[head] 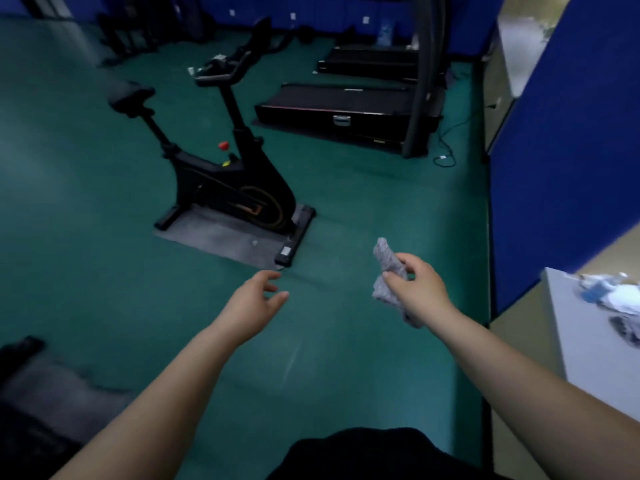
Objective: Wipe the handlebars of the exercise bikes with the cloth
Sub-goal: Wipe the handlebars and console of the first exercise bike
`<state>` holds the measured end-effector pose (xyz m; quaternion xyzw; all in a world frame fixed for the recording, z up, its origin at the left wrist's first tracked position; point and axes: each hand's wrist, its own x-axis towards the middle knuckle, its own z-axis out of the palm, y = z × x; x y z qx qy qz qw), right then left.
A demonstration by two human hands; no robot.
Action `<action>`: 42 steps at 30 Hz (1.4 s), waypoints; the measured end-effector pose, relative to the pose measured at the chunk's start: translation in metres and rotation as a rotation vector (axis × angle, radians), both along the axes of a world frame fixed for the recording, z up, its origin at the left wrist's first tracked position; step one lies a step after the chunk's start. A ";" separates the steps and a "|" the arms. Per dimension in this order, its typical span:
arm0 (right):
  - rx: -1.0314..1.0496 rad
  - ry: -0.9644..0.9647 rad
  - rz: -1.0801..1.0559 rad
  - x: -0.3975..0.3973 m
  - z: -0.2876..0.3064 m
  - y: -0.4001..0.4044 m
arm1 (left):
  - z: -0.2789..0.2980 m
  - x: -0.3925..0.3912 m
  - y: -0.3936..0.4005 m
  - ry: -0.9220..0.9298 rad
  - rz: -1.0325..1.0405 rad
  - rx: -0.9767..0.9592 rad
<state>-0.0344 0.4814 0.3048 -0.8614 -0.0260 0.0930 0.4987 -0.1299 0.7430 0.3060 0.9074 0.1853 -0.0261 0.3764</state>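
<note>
Now, right hand (417, 289): you pinch the grey cloth (389, 271) bunched between thumb and fingers, likely so it is ready to wipe.
Left hand (254, 303): fingers loosely spread, holding nothing.
Cloth axis: roughly upright, one end poking up, the other hanging below your grip.
Exercise bike (225, 157): well apart, ahead-left on the green floor (363, 188).
Handlebars (221, 69): untouched, their grips reaching away toward the far wall.

You've got the crumpled grey knit cloth (390, 271) bunched and hanging in mid-air. The black exercise bike (227, 161) stands upright on its grey mat, well apart. Its black looped handlebars (221, 69) sit bare on top.
</note>
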 end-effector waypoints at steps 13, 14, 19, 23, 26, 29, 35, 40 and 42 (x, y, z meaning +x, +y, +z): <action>0.012 0.075 0.289 0.109 -0.018 0.183 | -0.037 0.035 0.155 0.038 0.329 -0.137; 0.017 0.084 0.309 0.123 -0.021 0.197 | -0.040 0.043 0.167 0.046 0.354 -0.145; 0.026 0.079 0.422 0.190 -0.012 0.278 | -0.033 0.093 0.228 0.029 0.456 -0.152; 0.051 0.057 0.513 0.230 0.010 0.349 | -0.012 0.122 0.280 -0.048 0.512 -0.148; 0.066 0.050 0.563 0.250 0.013 0.402 | -0.009 0.131 0.325 -0.072 0.550 -0.147; 0.044 0.070 0.593 0.265 0.004 0.453 | -0.019 0.136 0.376 -0.047 0.562 -0.142; 0.016 0.110 0.548 0.288 -0.018 0.554 | -0.038 0.153 0.492 0.009 0.540 -0.152; 0.037 0.116 0.476 0.313 -0.016 0.642 | -0.027 0.189 0.601 0.018 0.484 -0.116; 0.045 0.109 0.456 0.326 -0.013 0.672 | -0.019 0.207 0.639 0.010 0.465 -0.100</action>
